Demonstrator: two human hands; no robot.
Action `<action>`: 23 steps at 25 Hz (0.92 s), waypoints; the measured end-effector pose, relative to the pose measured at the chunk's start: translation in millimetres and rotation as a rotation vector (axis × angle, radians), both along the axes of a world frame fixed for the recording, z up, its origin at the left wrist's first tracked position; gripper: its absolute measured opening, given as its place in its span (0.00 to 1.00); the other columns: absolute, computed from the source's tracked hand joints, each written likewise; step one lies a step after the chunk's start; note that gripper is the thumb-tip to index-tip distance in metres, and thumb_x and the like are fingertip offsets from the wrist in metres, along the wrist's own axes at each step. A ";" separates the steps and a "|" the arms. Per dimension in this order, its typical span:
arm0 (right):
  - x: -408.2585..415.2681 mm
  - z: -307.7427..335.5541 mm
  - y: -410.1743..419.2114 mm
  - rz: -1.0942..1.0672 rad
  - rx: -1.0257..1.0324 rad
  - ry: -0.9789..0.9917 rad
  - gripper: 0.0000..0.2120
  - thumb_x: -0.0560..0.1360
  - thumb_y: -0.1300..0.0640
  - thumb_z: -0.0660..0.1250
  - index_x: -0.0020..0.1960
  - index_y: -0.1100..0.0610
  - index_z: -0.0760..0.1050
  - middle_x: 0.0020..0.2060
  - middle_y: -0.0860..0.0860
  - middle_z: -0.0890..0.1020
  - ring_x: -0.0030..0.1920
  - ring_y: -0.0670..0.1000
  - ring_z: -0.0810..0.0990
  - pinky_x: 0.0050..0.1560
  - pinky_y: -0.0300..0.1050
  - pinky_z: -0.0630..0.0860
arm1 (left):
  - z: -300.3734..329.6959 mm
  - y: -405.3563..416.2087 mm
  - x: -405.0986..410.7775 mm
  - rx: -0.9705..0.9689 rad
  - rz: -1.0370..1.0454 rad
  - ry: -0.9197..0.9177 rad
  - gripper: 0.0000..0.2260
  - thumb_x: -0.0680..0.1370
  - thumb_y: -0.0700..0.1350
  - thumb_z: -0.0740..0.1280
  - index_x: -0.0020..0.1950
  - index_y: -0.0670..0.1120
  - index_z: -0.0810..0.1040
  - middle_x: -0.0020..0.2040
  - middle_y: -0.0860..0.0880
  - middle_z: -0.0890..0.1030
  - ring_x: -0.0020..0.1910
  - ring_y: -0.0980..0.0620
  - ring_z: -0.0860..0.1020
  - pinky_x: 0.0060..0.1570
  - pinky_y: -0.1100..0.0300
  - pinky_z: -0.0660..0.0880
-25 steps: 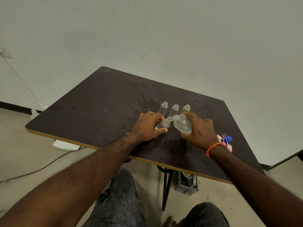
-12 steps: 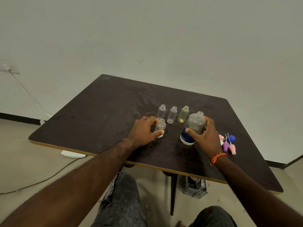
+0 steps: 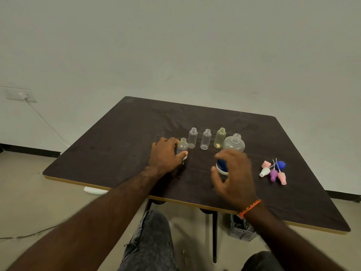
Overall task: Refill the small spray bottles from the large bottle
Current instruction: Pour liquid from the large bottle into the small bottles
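Note:
The large clear bottle (image 3: pixel 234 145) with a blue label stands upright and uncapped on the dark table (image 3: pixel 117 149). My right hand (image 3: pixel 234 177) hovers just in front of it, fingers spread and off the bottle. My left hand (image 3: pixel 166 155) grips a small clear bottle (image 3: pixel 183 146) that stands upright. Behind it stand two more small clear bottles, one at the left (image 3: pixel 193 137) and one at the middle (image 3: pixel 206 138), plus a yellowish small bottle (image 3: pixel 219 137), all uncapped.
Several spray caps (image 3: pixel 274 172) in pink, white, purple and blue lie at the right of the table. A grey basket (image 3: pixel 241 230) sits on the floor under the table. A cable runs from a wall socket (image 3: pixel 19 93) at the left.
My right hand tipped the large bottle back upright, set it down and has now let go, drawing back toward me. My left hand keeps hold of the small bottle.

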State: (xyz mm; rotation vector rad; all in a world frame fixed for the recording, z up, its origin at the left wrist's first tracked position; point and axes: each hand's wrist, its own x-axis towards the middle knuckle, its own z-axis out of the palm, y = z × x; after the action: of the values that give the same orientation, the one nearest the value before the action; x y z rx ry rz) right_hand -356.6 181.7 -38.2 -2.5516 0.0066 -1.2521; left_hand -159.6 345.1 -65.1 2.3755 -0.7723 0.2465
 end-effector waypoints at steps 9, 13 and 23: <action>116.9 6.3 57.9 0.066 0.484 0.711 0.23 0.74 0.64 0.62 0.69 0.57 0.70 0.60 0.55 0.80 0.59 0.57 0.80 0.58 0.52 0.77 | 7.1 8.2 53.6 0.014 0.124 0.114 0.19 0.76 0.60 0.75 0.63 0.53 0.81 0.56 0.53 0.85 0.61 0.48 0.79 0.64 0.45 0.71; 156.5 6.1 63.9 0.053 0.603 0.734 0.21 0.68 0.68 0.59 0.58 0.54 0.73 0.50 0.53 0.82 0.53 0.56 0.81 0.54 0.50 0.77 | 4.8 8.5 66.5 0.011 0.140 0.138 0.18 0.76 0.58 0.76 0.62 0.54 0.80 0.57 0.53 0.85 0.63 0.47 0.79 0.62 0.45 0.69; 132.0 5.2 55.3 -0.046 0.613 0.606 0.26 0.70 0.64 0.65 0.67 0.52 0.74 0.60 0.48 0.82 0.61 0.50 0.80 0.63 0.50 0.76 | 19.4 5.1 39.4 -0.073 0.108 -0.042 0.35 0.73 0.47 0.75 0.79 0.46 0.67 0.72 0.45 0.73 0.76 0.45 0.65 0.72 0.42 0.63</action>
State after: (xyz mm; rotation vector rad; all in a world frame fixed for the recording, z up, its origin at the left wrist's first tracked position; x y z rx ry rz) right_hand -224.6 237.0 -33.0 -2.2634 0.4954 -0.3500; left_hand -120.2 350.2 -45.6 2.3525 -0.6438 0.3646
